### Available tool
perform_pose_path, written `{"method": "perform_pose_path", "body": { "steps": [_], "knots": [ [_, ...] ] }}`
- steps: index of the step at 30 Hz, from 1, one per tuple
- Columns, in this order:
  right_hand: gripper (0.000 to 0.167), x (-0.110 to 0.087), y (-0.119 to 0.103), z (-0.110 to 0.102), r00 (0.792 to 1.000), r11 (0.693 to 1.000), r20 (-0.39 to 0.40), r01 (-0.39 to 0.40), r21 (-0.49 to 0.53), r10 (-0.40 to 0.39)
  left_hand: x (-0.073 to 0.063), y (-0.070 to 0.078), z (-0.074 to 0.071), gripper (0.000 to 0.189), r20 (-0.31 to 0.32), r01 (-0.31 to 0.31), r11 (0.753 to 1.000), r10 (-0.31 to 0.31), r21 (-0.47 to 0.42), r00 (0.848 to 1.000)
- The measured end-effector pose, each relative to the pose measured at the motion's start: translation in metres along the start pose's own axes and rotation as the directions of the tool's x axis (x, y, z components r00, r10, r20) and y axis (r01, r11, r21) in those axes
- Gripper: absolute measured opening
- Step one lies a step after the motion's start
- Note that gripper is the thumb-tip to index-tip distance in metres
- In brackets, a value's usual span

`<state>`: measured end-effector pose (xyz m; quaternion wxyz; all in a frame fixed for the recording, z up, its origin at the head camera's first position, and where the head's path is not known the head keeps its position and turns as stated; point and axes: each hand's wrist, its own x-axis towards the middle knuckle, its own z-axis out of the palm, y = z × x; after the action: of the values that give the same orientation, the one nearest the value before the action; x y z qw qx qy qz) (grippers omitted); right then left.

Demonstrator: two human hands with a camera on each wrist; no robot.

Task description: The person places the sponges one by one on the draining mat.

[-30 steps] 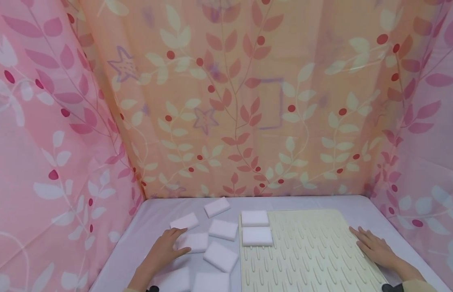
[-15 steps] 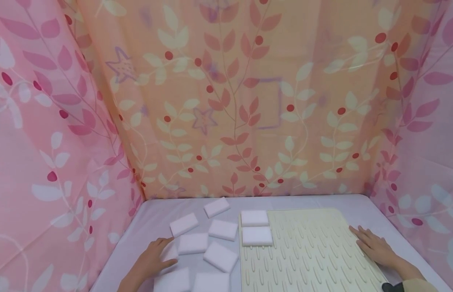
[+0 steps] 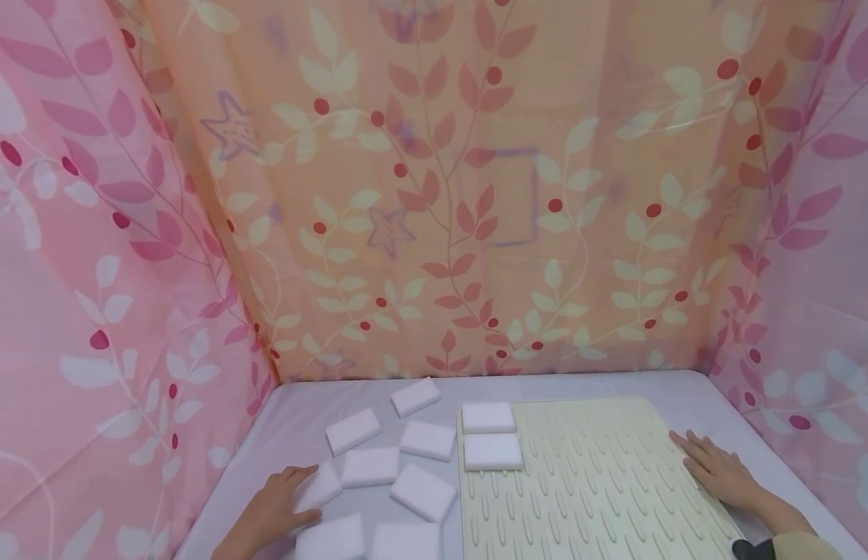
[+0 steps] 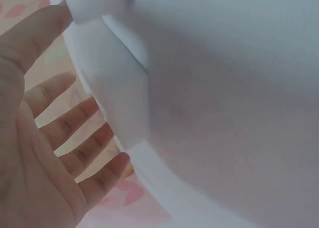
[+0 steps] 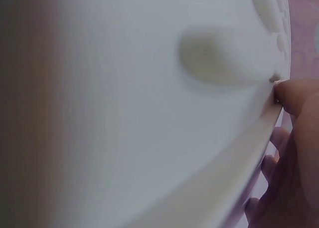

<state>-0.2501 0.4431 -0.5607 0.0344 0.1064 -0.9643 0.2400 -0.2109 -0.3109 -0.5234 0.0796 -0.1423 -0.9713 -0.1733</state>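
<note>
In the head view my left hand (image 3: 269, 505) is at the left of a scatter of white sponges. Its thumb and fingertips reach around the leftmost white sponge (image 3: 320, 488); the left wrist view shows the fingers (image 4: 75, 123) spread and fairly straight beside a white sponge (image 4: 117, 83). Whether they touch it I cannot tell. My right hand (image 3: 717, 470) rests at the right edge of a cream textured mat (image 3: 581, 482), fingers extended. In the right wrist view its thumb touches the mat's edge (image 5: 239, 158). Two white sponges lie one below the other at the mat's upper left, the lower sponge (image 3: 493, 453) nearer me.
Several more loose sponges lie on the white-covered table (image 3: 301, 397) left of the mat, among them a far sponge (image 3: 416, 397) and a near sponge (image 3: 406, 540). Flowered cloth (image 3: 434, 194) hangs behind the table and along both sides.
My left hand has moved left and toward me, from above the middle sponges to the leftmost one, uncovering the sponges it hid. My right hand has stayed at the mat's edge.
</note>
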Motion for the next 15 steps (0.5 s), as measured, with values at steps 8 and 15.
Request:
{"method": "perform_pose_path", "body": {
  "steps": [8,15],
  "knots": [
    [0.052,-0.001,-0.001,0.0,1.0,1.0,-0.002,-0.001,-0.007,0.001,-0.005,-0.015,-0.003,0.075,0.069,0.058,0.998,-0.059,0.016,0.996],
    [0.052,-0.001,0.0,0.0,1.0,1.0,-0.011,0.007,0.004,-0.007,-0.009,-0.018,-0.012,0.068,0.081,0.09,0.996,-0.089,-0.009,0.993]
  ]
}}
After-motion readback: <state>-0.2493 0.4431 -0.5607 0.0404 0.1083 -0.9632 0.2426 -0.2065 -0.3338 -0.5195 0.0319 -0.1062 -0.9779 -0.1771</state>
